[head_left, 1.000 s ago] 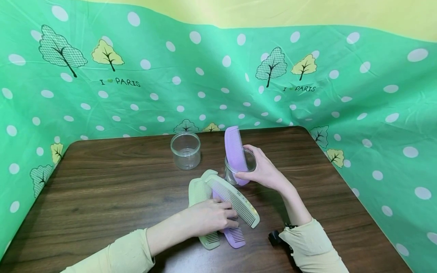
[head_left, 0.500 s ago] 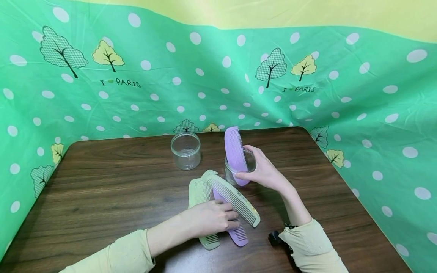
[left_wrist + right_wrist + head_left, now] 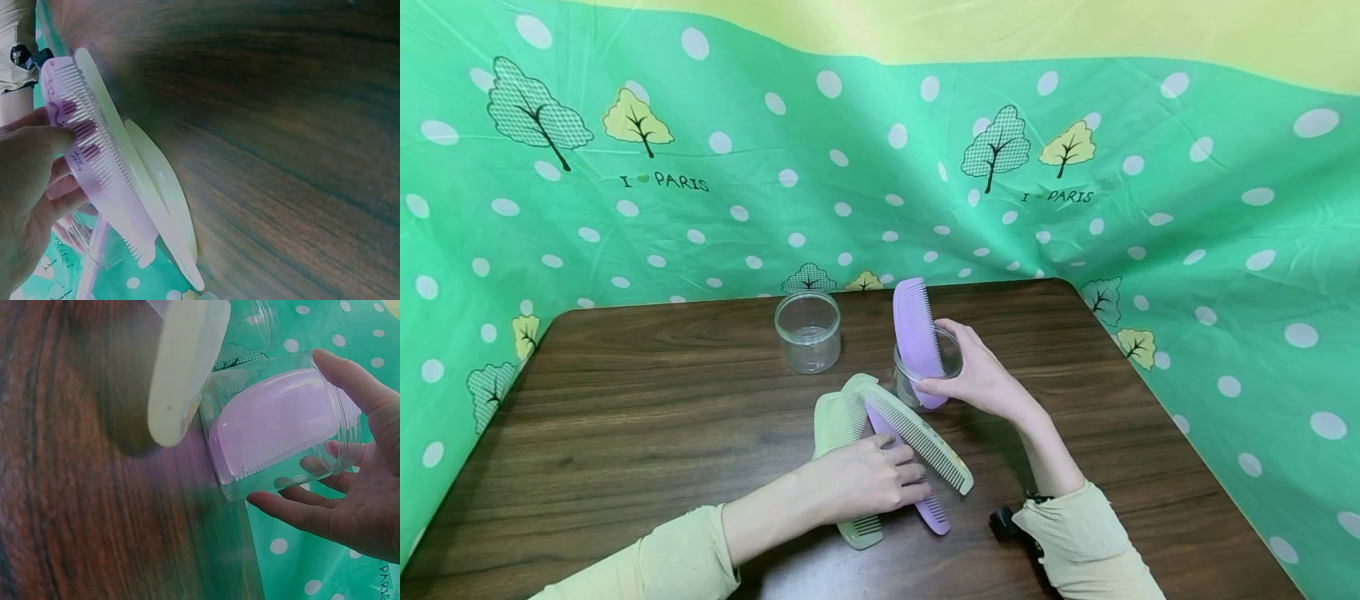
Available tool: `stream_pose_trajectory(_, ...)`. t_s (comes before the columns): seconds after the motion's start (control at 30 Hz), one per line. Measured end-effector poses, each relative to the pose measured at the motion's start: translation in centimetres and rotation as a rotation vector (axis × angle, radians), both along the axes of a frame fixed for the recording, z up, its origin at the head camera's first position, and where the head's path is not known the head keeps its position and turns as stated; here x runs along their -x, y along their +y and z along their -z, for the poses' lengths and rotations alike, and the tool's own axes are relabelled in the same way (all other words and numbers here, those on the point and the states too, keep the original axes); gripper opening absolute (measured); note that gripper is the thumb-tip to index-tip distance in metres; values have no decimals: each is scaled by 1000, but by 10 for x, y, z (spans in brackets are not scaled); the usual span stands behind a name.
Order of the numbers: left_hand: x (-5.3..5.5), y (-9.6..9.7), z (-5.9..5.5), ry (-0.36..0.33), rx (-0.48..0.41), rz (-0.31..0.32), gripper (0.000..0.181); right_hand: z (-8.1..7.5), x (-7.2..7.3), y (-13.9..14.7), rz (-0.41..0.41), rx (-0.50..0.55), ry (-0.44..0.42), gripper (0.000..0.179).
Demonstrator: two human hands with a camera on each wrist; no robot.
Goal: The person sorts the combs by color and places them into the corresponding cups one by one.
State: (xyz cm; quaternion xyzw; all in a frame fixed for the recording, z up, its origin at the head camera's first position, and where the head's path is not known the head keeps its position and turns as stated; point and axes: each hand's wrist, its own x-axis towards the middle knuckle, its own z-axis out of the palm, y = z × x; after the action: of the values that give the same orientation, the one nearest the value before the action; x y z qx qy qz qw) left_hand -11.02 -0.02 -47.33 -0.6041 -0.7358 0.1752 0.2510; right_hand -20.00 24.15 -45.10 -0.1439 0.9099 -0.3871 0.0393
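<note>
In the head view my left hand [image 3: 868, 479] pinches a purple comb [image 3: 934, 517], thumb on one face and fingers on the other in the left wrist view. A pale green comb [image 3: 921, 429] lies slanted against its far side, and more light green comb [image 3: 835, 421] shows under and beside my hand, partly covered. My right hand [image 3: 981, 383] grips a clear jar [image 3: 342, 447] near its rim, thumb on one side and fingers on the other. Inside that jar a second purple comb [image 3: 917, 325] stands leaning, its top well above the rim.
Another clear round jar [image 3: 808, 354] stands to the left of the gripped one, near the back of the dark wooden table [image 3: 662, 400]. Green dotted cloth [image 3: 850, 183] hangs right behind the table and along its sides. A black wrist strap [image 3: 1003, 523] shows at the right sleeve.
The purple comb under my left hand has turned, its near end swinging right and slightly away. The green comb beside it has shifted slightly too. My right hand and its jar stay still.
</note>
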Motion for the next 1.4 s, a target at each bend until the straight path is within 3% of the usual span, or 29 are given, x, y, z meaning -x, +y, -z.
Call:
stream_pose_trajectory(0.6, 2, 0, -4, -26, -92, 43, 14, 0, 0, 0, -3, 7, -8, 105)
stream_pose_trajectory(1.3, 6, -12, -34, -208, -176, -6, 26, 0, 1, 0, 3, -1, -9, 105)
stream_pose_trajectory(1.4, 8, -14, -38, -200, -195, -13, 29, 0, 2, 0, 2, 6, -10, 105)
